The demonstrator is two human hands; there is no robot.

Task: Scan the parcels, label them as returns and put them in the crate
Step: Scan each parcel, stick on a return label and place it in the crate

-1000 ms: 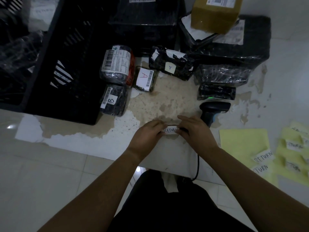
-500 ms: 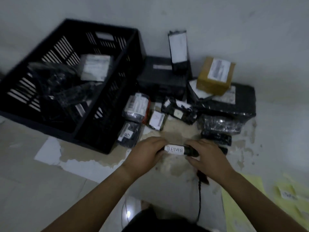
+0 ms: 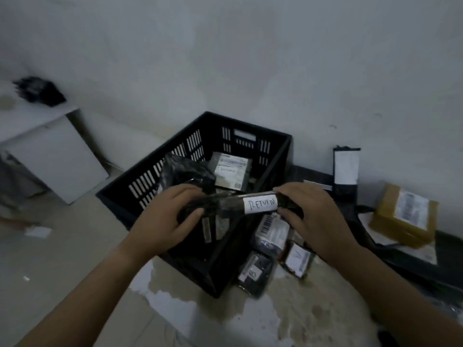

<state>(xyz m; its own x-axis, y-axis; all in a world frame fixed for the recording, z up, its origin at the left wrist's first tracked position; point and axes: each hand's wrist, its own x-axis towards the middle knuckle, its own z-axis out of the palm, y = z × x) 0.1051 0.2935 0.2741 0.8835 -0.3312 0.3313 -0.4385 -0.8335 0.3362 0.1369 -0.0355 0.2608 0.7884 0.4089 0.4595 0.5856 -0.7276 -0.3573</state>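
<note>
Head view: left hand and right hand each grasp one end of slim black parcel, fingers curled round it. Parcel held roughly level over right side of black crate. White label, handwritten RETURN, sits on parcel beside right hand. Wrapped parcels lie inside crate at 12 o'clock. Small parcels on floor at crate's 5 o'clock. Brown box at 3 o'clock, near wall.

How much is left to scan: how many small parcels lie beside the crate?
3: a barcode parcel under the right hand, a white-label parcel by that wrist, a parcel marked B nearest the camera. The hand may hide more.
</note>
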